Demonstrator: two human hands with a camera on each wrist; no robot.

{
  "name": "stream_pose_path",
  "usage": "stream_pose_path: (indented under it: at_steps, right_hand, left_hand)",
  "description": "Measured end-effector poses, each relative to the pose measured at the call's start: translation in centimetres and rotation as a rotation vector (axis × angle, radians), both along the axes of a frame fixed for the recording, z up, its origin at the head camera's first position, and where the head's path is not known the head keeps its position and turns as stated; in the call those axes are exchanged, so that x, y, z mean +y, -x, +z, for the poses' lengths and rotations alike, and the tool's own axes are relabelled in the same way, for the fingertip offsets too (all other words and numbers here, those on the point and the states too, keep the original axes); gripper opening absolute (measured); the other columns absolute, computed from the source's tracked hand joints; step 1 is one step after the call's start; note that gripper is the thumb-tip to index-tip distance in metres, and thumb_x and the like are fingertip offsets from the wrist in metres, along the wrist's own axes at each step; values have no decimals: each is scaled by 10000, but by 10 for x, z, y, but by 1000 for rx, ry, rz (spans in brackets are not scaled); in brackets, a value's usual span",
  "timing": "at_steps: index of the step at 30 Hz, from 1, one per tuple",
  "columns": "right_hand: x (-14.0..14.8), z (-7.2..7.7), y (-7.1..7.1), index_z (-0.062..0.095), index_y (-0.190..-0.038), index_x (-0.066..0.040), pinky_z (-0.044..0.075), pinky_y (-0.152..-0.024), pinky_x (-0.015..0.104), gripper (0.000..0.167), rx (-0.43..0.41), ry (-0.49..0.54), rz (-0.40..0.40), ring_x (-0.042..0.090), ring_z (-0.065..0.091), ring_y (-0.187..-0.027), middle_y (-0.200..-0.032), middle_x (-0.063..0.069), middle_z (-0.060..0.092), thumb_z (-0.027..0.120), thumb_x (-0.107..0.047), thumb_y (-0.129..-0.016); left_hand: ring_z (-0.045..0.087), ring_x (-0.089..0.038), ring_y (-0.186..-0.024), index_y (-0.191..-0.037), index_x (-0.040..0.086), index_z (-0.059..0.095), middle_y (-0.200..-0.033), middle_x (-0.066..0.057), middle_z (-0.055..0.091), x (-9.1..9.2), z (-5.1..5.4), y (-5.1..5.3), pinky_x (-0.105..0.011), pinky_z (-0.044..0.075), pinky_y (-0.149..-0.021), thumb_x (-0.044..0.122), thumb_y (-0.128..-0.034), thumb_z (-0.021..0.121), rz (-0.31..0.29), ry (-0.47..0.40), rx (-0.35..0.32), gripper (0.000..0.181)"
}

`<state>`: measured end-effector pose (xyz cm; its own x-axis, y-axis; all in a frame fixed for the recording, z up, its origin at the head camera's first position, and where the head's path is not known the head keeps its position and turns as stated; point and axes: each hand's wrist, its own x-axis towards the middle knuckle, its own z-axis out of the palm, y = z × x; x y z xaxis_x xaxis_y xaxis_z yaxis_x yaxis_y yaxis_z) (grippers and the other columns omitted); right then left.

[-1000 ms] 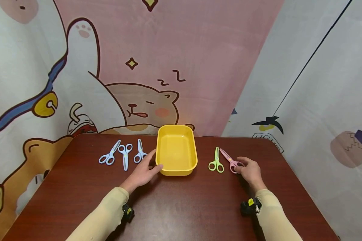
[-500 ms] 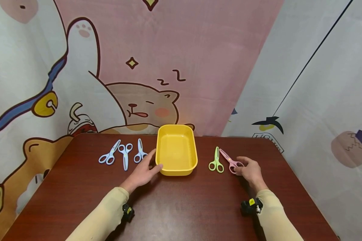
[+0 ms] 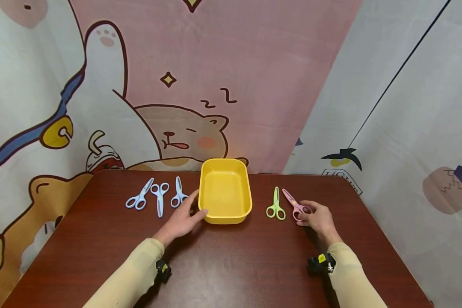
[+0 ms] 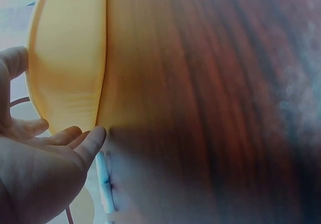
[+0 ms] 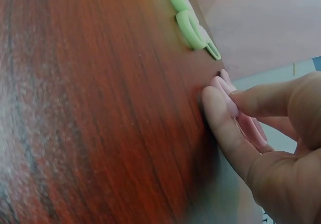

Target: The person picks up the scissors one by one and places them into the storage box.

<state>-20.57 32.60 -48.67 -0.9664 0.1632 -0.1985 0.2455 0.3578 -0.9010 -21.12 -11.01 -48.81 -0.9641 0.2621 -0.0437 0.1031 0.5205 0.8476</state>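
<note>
My right hand (image 3: 320, 219) pinches the handle of the pink scissors (image 3: 294, 203) between thumb and fingers; in the right wrist view, the fingers of that hand (image 5: 273, 138) are on the pink handle loops (image 5: 253, 128). Just left of them lie the green scissors (image 3: 276, 204), also seen in the right wrist view (image 5: 190, 29). My left hand (image 3: 182, 219) rests with spread fingers against the left side and near corner of the yellow tray (image 3: 225, 220). From the left wrist camera, the left hand (image 4: 42, 158) touches the tray wall (image 4: 70, 58).
Three pairs of light blue scissors (image 3: 140, 197) (image 3: 160, 198) (image 3: 179, 193) lie left of the tray, the closest partly behind the left hand. The brown table (image 3: 235, 265) ends at the back against a printed cloth (image 3: 262, 85).
The tip of the pink scissors has swung slightly away from the green pair, and the right fingers have shifted a little on the handle. My left hand has stayed at the tray.
</note>
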Motion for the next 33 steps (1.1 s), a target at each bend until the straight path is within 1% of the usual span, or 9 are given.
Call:
stream_pose_path:
  at_steps: [7,14,17,23,33]
  right_hand:
    - [0,-1,1,433,-1474,133,626,-683,321,612,15,39,13,168,722,-722,-1346,364,445,666,161,-908]
    - [1,-3,2,421,-1514,75,621,-717,298,619,0,31,11,159,732,-764,-1392,331,430,644,132,-940]
    - [1,-3,2,409,-1520,76,622,-725,307,625,11,35,12,177,742,-772,-1375,331,425,640,134,-941]
    - [-1,-3,1,398,-1522,86,626,-738,332,630,30,76,11,182,737,-773,-1337,316,415,622,158,-938]
    - [-4,1,0,414,-1528,64,626,-769,346,626,41,94,9,178,704,-818,-1285,285,431,632,135,-945]
  left_hand:
    - [320,-340,-1515,-1654,110,205,-1664,-164,294,-1,1,0,-550,381,-1165,412,-1026,630,-2,7,-2,816]
    - [310,-340,-1521,-1653,108,201,-1667,-163,286,-1,2,0,-549,376,-1168,407,-1027,630,-8,-2,-1,816]
    - [306,-341,-1523,-1654,106,200,-1668,-164,283,-1,2,0,-549,375,-1169,397,-1028,630,-8,-2,-2,813]
    - [297,-345,-1527,-1654,107,203,-1671,-167,277,-1,1,-1,-553,370,-1171,364,-1032,632,-2,-9,-5,798]
    - [301,-342,-1527,-1658,127,200,-1674,-156,279,-1,-2,0,-552,375,-1169,419,-1023,633,-3,-14,-3,822]
